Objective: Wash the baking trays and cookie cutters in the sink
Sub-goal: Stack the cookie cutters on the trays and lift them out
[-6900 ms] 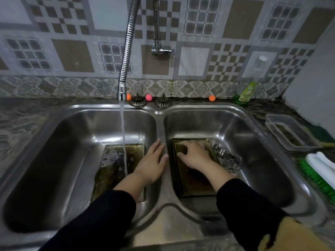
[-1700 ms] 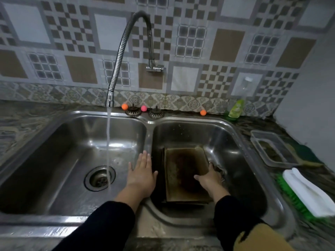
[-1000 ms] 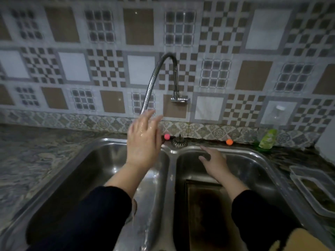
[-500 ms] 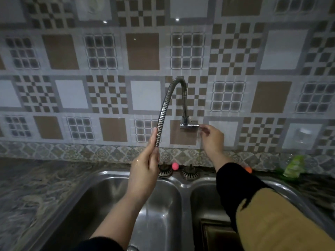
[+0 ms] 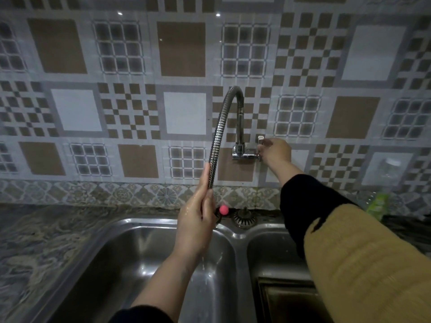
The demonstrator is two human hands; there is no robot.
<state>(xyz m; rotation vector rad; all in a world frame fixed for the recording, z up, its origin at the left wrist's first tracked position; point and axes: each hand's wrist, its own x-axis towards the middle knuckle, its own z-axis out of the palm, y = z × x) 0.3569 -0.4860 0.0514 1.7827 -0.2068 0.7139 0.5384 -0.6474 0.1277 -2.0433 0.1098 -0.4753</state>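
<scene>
Left hand wrapped around flexible faucet hose, right hand pinching tap handle at wall, baking tray low in right sink basin beneath right forearm.

Left basin of the sink: floor bare and open except where the left hand and forearm cross above its right side. That hand grips the flexible faucet hose, which arcs down from the wall tap and blocks the space above the divider. Right hand holds the tap handle; its sleeve spans the right basin, covering most of it. A baking tray fills the visible floor there. Pink ball and strainer plug sit on the back ledge.
</scene>
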